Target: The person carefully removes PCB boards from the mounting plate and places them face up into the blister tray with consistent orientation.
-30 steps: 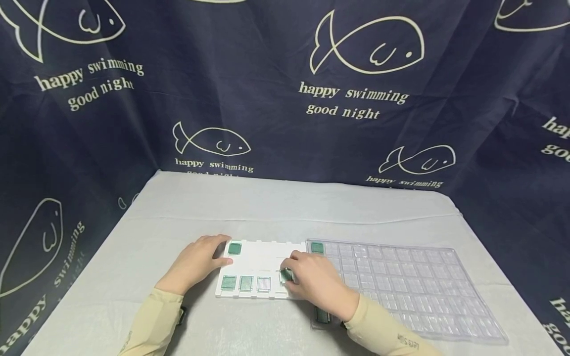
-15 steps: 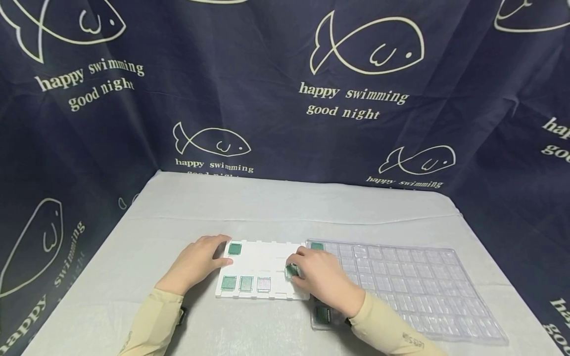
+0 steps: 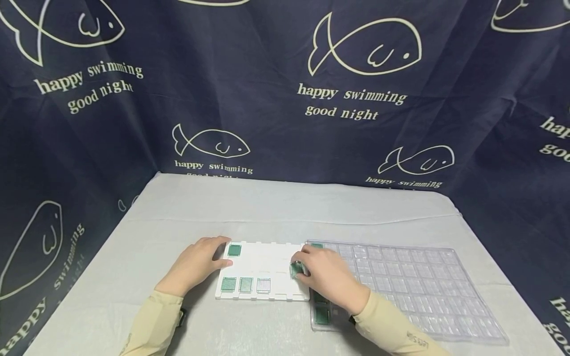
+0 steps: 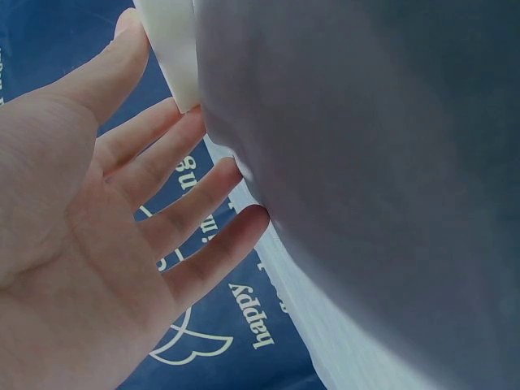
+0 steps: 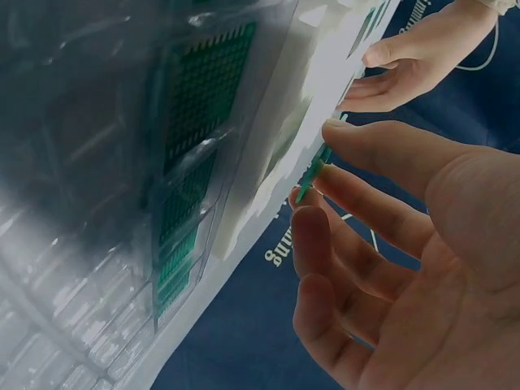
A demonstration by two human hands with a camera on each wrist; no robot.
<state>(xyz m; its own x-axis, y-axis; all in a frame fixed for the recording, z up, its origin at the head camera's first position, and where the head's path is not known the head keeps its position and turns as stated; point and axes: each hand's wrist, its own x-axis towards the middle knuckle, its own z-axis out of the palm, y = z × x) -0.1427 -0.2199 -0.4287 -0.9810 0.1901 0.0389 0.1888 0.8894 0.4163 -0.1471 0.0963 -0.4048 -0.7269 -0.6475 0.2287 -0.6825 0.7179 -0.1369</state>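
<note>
Pinches a small, square, green, grid-patterned circuit board (image 3: 296,269) between thumb and fingertips of the right hand (image 3: 328,274), above the right end of a flat, white, rectangular panel with notched edges (image 3: 267,258). Looks tilted, almost edge-on, in the right wrist view; cannot tell whether touching the panel. Bends the other right fingers close alongside.

Rests the left hand (image 3: 194,262) at the panel's left end, thumb against the edge and forefinger at the far corner, the remaining fingers spread and nearly straight, with a wide gap between thumb and forefinger. Grips nothing there, only touches.

On the panel, three similar green boards (image 3: 246,285) side by side along the near edge, towards the left, and a single green board (image 3: 234,250) in the far left corner, near the left thumb.

Just right of the panel, a clear plastic tray with a grid of rectangular compartments (image 3: 403,269), with more green boards (image 3: 321,315) in its leftmost column, partly hidden behind the right hand.

Beneath everything, a pale grey tablecloth (image 3: 303,205); behind, a navy fabric backdrop (image 3: 267,64) with white fish outlines and lettering.
</note>
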